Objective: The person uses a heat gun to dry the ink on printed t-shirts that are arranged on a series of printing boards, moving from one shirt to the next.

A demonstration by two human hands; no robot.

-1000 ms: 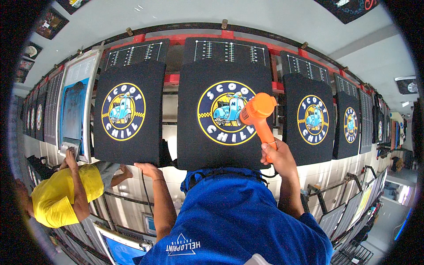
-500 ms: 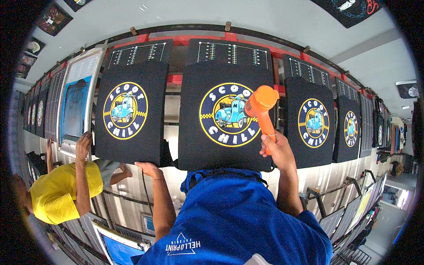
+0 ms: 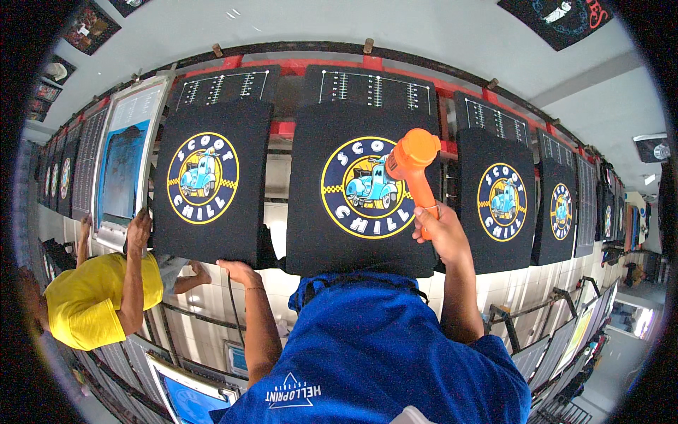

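Observation:
My right hand [image 3: 443, 233] is wrapped round the handle of an orange hair dryer [image 3: 417, 159]. Its head covers part of the round scooter print [image 3: 361, 187] on the black T-shirt [image 3: 311, 240] stretched over the middle board. Low on the left, my left hand [image 3: 241, 273] is closed on a thin black cord [image 3: 232, 300] that hangs down from its fingers. That hand is by the bottom edge of another black T-shirt [image 3: 198, 244], which bears the same print. Where the cord runs above my fingers is hidden.
More printed black T-shirts [image 3: 501, 247] lie on boards to the right. A framed blue screen [image 3: 127, 169] stands at the left, held by a co-worker in a yellow shirt [image 3: 99, 304]. A red and black rail [image 3: 282, 60] runs behind the boards; racks [image 3: 508, 325] stand behind me.
The hair dryer has shifted slightly left and up over the middle print, tilting a little. My left hand stays by the cord. The co-worker's hands have moved slightly.

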